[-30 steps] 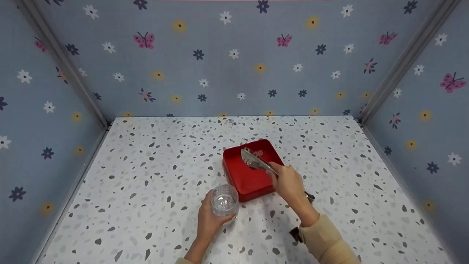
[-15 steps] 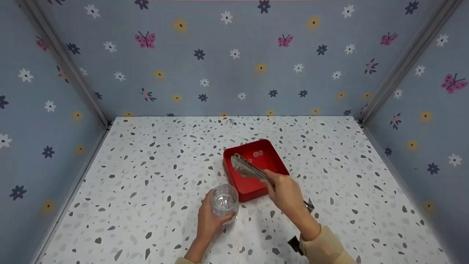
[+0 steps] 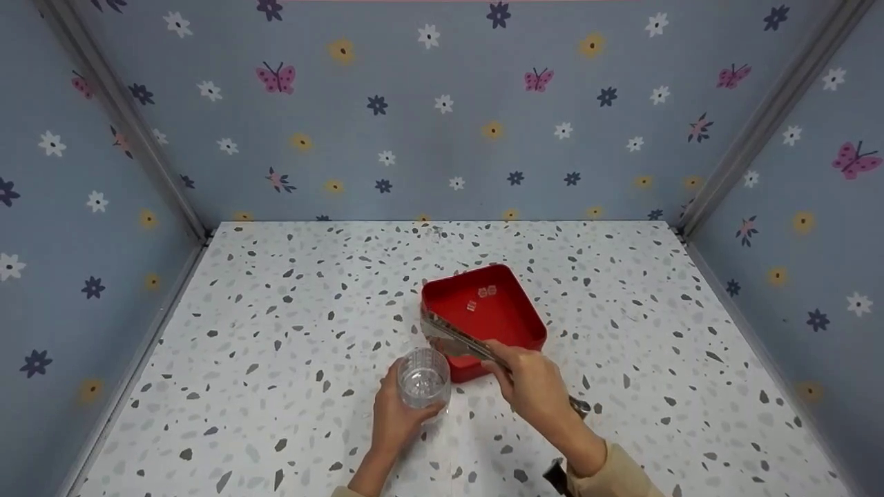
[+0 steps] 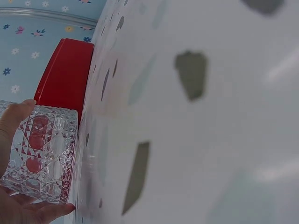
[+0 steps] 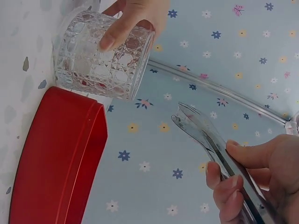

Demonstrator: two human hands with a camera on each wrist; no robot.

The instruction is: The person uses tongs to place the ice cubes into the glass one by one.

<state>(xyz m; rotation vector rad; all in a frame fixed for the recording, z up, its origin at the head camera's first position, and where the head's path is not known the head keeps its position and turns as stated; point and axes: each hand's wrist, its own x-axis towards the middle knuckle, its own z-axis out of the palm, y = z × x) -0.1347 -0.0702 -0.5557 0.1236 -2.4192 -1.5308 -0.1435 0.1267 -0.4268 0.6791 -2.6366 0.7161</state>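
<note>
Overhead, the right hand (image 3: 535,386) is gripping one pair of tongs (image 3: 461,342), slanting leftward over one red tray (image 3: 503,319) bearing seemingly three clear pieces (image 3: 487,291); at near left, the left hand (image 3: 397,417) is holding one glass (image 3: 423,378). From the left wrist, it is clasping the glass beside the tray; from the right, the tongs are pointing glassward, apart.

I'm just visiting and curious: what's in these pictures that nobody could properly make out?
Small clear pieces in the red tray: head view, too small to identify.
Whether the glass holds anything: head view, too small and glinting to tell.
Tray's floor: left wrist view, hidden by its own wall.
Middle of the metal tongs: head view, covered by the right hand.
Dark object beside the right sleeve: head view, cut off by the bottom edge.
</note>
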